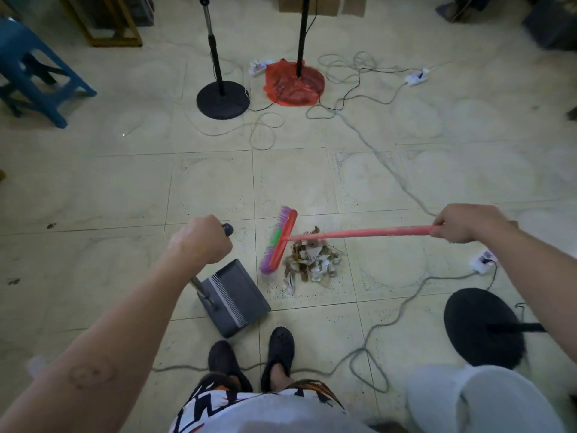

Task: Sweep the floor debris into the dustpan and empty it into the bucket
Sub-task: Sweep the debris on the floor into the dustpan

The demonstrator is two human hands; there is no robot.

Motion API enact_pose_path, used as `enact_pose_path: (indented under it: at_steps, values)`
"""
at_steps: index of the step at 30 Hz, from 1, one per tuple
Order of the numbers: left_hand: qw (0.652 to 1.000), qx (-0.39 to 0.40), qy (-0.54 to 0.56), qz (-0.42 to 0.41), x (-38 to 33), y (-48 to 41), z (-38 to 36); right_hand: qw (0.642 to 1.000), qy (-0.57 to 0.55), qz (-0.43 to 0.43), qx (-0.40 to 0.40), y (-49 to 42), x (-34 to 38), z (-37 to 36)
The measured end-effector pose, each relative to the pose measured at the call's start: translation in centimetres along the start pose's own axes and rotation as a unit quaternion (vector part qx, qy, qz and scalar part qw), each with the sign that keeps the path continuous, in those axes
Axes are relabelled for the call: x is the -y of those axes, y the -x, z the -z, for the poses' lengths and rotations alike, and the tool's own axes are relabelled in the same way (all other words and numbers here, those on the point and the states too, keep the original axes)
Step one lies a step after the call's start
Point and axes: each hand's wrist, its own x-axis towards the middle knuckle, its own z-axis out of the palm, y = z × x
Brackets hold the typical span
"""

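Fisted around the dustpan's upright handle, the left hand (199, 242) steadies the grey dustpan (232, 296) on the floor, apparently to receive debris. Its mouth opens toward the debris pile (312, 260) just right of it. Closed on the pink handle's end, the right hand (465, 223) holds the broom (281, 242); the handle runs nearly level across the pile, with the head between pile and dustpan.

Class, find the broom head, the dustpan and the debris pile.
broom head (281, 242), head view, red bar above the bristles
dustpan (240, 292), head view, grey tray
debris pile (312, 260), head view, middle of the heap
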Motion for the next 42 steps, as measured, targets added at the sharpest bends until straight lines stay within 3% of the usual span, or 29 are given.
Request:
enact_pose_path:
  at_steps: [8,15,22,25,30,37,42]
  values:
    - [0.999,0.008,0.003,-0.035,-2.0,-0.5,-2.4,0.978,-0.19,-0.083,0.04,0.6,-2.1,-5.4]
    - [0.998,0.022,-0.027,-0.061,-3.4,-1.3,-4.3,0.892,-0.392,-0.212,0.079,0.4,-1.4,-11.3]
    - [0.997,0.021,0.002,-0.068,-4.2,-2.0,-5.3,0.835,-0.463,-0.244,0.171,-0.6,1.9,-14.8]
    - [0.997,0.022,-0.002,-0.074,-5.0,-2.3,-5.3,0.834,-0.457,-0.229,0.208,-0.5,3.1,-15.0]
    - [0.996,0.024,0.0,-0.083,-6.7,-2.6,-5.1,0.843,-0.468,-0.2,0.173,0.1,5.8,-14.8]
    - [0.995,0.025,0.029,-0.091,-7.6,-3.4,-5.1,0.913,-0.334,-0.164,0.167,1.1,10.6,-16.2]
    - [0.996,0.029,0.024,-0.08,-8.2,-3.3,-5.4,0.899,-0.349,-0.153,0.218,1.7,13.0,-16.7]
